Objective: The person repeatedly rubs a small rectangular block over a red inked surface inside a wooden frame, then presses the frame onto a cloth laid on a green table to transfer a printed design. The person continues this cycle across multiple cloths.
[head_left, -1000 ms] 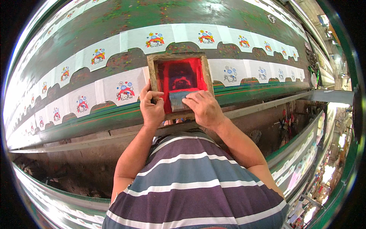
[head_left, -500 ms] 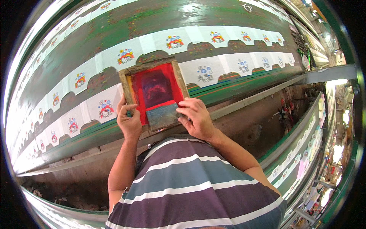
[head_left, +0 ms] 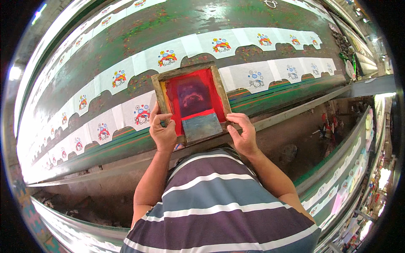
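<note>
Wooden screen frame (head_left: 158,92) stands between the fingers of both hands, over the near side of a long green table (head_left: 190,21), which stretches beyond the fingertips and away to either side. Nearer the person than the fingers is a striped shirt (head_left: 223,189). Two rows of white pieces cross the table, the near row (head_left: 236,80) level with or just beyond the fingers, the far row (head_left: 190,44) farther out. Fingers of the left hand (head_left: 163,133) are clamped on the frame's left rail; fingertips of the right hand (head_left: 244,135) are at its right rail, thumb apart from forefinger, and how firmly they grip I cannot tell. Between the two sets of fingers, inside the frame's near end, lies a blue-grey blade (head_left: 202,127); red ink (head_left: 218,90) borders the dark mesh (head_left: 194,95) past it. Just left of the left fingers is a red-and-blue print (head_left: 142,114).
</note>
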A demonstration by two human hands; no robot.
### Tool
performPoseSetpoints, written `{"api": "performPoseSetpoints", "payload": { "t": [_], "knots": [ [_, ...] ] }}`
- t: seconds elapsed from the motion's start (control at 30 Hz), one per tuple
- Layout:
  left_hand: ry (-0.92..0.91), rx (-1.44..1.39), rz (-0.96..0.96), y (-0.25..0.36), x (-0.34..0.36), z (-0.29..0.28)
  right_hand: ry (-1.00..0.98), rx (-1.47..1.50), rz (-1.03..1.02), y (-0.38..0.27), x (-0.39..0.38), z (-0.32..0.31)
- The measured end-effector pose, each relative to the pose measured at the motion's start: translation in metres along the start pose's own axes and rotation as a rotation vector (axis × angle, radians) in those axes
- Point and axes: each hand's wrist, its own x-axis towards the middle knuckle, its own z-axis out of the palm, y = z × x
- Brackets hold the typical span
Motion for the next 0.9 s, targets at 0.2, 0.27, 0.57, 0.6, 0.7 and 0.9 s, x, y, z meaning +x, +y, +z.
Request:
{"api": "performPoseSetpoints", "payload": {
  "t": [0.2,0.27,0.57,0.6,0.7,0.9],
  "knots": [
    [-0.005,-0.068,-0.041,0.004,-0.004,0.02,-0.06,0.039,-0.049,0.016,0.006,-0.03],
    [-0.004,-0.077,-0.05,0.003,-0.002,0.021,-0.068,0.052,-0.058,0.018,0.007,-0.033],
    [-0.014,-0.199,-0.103,-0.008,-0.003,0.025,-0.037,0.043,-0.069,0.021,0.006,-0.034],
    [-0.014,-0.196,-0.113,-0.008,-0.004,0.027,-0.035,0.039,-0.06,0.02,0.006,-0.034],
    [-0.013,-0.179,-0.087,-0.008,-0.004,0.029,-0.043,0.015,-0.052,0.016,0.008,-0.035],
    [-0.012,-0.076,-0.095,-0.011,-0.001,0.031,-0.003,-0.124,-0.159,-0.007,0.012,-0.032]
  ]
}}
